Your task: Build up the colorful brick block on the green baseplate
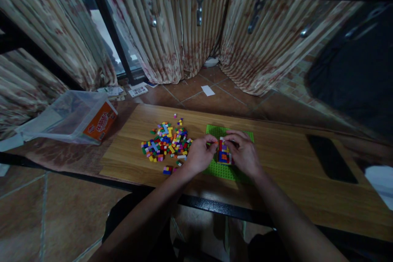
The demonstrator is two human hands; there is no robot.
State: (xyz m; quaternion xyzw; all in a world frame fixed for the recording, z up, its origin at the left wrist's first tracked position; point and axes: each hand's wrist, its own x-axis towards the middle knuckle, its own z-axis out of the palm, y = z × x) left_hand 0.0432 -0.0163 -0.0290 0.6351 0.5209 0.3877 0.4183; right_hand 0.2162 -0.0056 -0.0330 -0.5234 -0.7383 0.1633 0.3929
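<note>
A green baseplate (215,130) lies on the wooden table (276,159). On it stands a small multicoloured brick build (224,152). My left hand (201,153) is closed, its fingertips pinching a small brick at the build's upper left edge. My right hand (244,151) curls over the build from the right, fingers pressed against its top and side. A heap of loose coloured bricks (167,141) lies just left of my left hand.
A clear plastic tub (66,116) with an orange label rests tilted at the table's left end. A black phone (330,157) lies flat at the right. Curtains hang behind; papers lie on the tiled floor (196,92).
</note>
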